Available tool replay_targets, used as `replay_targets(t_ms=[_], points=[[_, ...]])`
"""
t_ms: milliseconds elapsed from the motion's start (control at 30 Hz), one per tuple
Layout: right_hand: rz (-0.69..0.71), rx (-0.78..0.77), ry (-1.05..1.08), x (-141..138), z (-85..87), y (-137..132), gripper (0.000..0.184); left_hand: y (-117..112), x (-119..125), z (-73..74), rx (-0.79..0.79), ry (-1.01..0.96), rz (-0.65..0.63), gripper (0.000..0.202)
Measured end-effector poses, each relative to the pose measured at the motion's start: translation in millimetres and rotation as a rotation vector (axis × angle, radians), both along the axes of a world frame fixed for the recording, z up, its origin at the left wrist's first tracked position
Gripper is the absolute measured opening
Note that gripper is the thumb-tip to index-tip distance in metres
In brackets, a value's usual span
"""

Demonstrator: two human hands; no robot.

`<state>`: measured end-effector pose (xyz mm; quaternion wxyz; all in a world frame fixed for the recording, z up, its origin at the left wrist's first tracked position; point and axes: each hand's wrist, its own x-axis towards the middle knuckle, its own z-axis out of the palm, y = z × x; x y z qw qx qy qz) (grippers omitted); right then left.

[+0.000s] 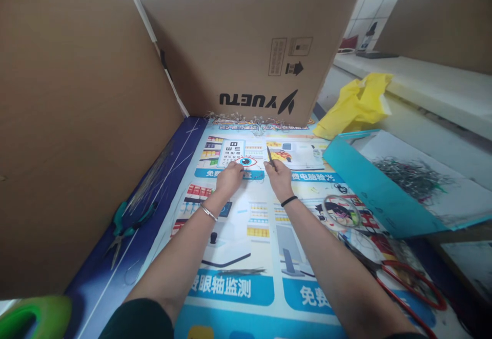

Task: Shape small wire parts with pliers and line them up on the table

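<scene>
My left hand (229, 179) is over the printed sheet, its fingertips pinched together beside the printed eye picture. What it pinches, if anything, is too small to make out. A short gap to the right, my right hand (279, 179) grips a slim dark pointed tool (270, 156), its tip pointing away from me. Whether this tool is a pair of tweezers or a pen I cannot tell. Under both hands lies the colourful printed sheet (234, 226). A bundle of thin dark wires (242, 271) rests on it, nearer to me.
Cardboard panels (238, 37) stand at the back and left. Teal-handled pliers (125, 221) and loose wires (151, 175) lie left. On the right are red-handled scissors (415, 277), a clear ring-shaped roll (341, 211), a blue box (388, 195) of wire pieces and a yellow bag (351, 106).
</scene>
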<state>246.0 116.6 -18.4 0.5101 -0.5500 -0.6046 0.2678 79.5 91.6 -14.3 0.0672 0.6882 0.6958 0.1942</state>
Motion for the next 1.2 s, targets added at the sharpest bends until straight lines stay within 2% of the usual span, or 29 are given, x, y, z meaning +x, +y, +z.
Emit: replay_targets(t_ms=[200, 333, 567, 767, 967, 1200], points=[[0.015, 0.001, 0.011, 0.6, -2.2, 1.4, 0.032, 6.2, -10.5, -4.4, 0.121, -0.289, -0.082, 0.011], [0.042, -0.004, -0.010, 1.6, -3.5, 2.3, 0.032, 8.7, -14.2, -5.0, 0.113, -0.554, -0.043, 0.006], [0.084, -0.019, 0.019, -2.2, -3.8, 2.5, 0.032, 2.2, -11.2, 11.3, 0.101, -1.012, -0.023, 0.017], [0.142, -0.020, 0.051, -8.3, -1.6, -3.8, 0.033, -17.5, -4.2, 22.0, 0.067, -1.224, 0.018, 0.021], [0.218, -0.004, 0.051, -16.8, 1.4, -14.7, 0.033, -46.3, -1.8, 19.6, 0.010, -1.456, 0.035, 0.027], [0.263, 0.008, 0.039, -20.4, 2.2, -21.9, 0.032, -44.3, 0.1, 10.4, 0.072, -1.529, 0.054, 0.023]])
